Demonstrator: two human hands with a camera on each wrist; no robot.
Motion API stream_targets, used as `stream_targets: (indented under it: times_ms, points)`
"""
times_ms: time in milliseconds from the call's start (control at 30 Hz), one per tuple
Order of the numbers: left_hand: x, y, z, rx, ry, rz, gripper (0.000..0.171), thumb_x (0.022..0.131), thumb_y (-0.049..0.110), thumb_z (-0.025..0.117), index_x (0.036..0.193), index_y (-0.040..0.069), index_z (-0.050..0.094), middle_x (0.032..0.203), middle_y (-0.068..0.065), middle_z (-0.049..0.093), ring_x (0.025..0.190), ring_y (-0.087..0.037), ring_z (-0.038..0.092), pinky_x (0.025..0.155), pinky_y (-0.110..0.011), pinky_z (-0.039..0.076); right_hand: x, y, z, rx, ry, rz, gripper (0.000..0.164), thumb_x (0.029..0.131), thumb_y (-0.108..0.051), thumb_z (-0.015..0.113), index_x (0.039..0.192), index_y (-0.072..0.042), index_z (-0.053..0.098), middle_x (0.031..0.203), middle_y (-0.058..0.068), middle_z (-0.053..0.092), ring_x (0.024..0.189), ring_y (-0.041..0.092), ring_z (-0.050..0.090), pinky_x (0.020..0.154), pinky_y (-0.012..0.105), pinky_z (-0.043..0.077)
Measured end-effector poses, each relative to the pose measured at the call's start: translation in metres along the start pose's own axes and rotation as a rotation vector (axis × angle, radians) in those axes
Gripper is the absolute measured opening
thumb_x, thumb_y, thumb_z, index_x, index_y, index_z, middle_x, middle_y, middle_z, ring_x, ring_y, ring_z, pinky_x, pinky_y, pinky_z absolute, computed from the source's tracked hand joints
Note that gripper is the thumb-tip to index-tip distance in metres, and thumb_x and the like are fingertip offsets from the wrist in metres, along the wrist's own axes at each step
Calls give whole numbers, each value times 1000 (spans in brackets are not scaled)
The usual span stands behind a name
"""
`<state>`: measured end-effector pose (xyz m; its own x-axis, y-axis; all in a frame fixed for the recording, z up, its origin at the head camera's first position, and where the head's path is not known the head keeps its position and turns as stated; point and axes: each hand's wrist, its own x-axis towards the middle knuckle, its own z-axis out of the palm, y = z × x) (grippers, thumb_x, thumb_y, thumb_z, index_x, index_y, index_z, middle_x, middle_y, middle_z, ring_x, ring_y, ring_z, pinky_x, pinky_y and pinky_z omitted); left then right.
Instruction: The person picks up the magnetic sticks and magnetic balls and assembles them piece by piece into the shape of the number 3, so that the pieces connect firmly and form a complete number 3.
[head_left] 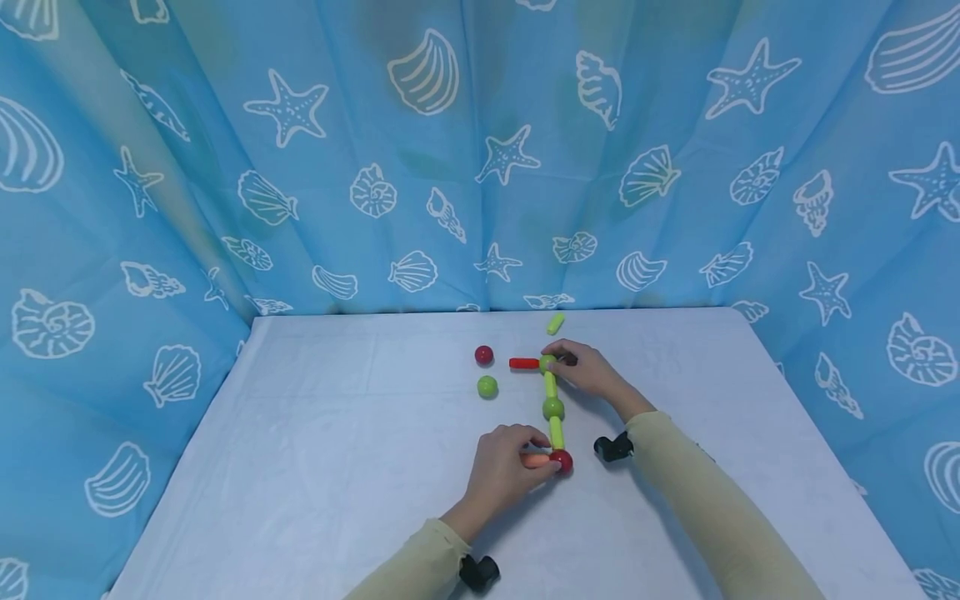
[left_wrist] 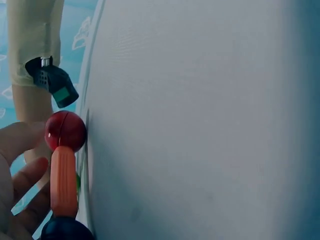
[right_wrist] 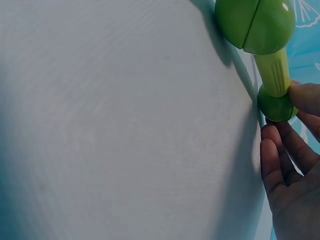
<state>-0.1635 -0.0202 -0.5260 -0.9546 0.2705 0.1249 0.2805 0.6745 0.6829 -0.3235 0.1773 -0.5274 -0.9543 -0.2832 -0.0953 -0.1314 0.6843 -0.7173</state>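
White tabletop (head_left: 337, 467), red rod (head_left: 524, 363) (blue curtain (head_left: 337, 225) behind).

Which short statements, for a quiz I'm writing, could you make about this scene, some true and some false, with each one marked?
1. The right hand touches a green ball joined to a red stick. True.
2. A loose red ball lies near a loose green ball. True.
3. The left hand grips that loose green ball. False: it is at the orange stick.
4. The red stick is nearer the head camera than the orange stick. False: it is farther away.
5. A loose yellow-green stick lies near the far edge of the table. True.
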Motion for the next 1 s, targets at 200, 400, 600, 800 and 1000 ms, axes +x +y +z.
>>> stream_targets:
  times_ms: [200,400,600,800,1000]
  points:
    - [3,-11,-7,-66,68,-60,23,89,42,76,102,24,71,100,11,68,90,-10,56,80,-31,46,-1,-1,-1,-3,2,-14,33,101,-25,63,131,-13,63,126,10,64,116,30,57,102,48,46]
    - [15,-33,-26,-56,123,-166,21,93,36,74,104,18,68,100,5,66,95,-14,58,86,-36,50,-3,-4,-3,11,-8,3,34,100,-24,64,132,-14,63,127,10,64,116,29,57,103,48,45]
    - [33,-56,-39,-41,201,-226,30,91,28,78,112,11,65,104,0,65,95,-17,61,84,-36,52,-2,-4,-3,21,-11,9,34,100,-23,64,132,-14,63,127,10,64,115,29,56,102,47,46]
    - [50,-68,-45,-2,204,-234,46,89,24,80,129,11,61,114,-5,63,96,-18,60,83,-34,53,-2,-2,-1,31,-10,24,33,100,-24,64,132,-15,63,128,9,63,115,28,56,103,47,46]
    - [60,-71,-47,29,166,-219,48,88,25,81,133,18,63,112,-4,65,91,-17,60,80,-32,52,-2,-3,-2,33,-17,19,34,101,-25,64,133,-15,63,130,8,63,116,29,55,104,47,45]
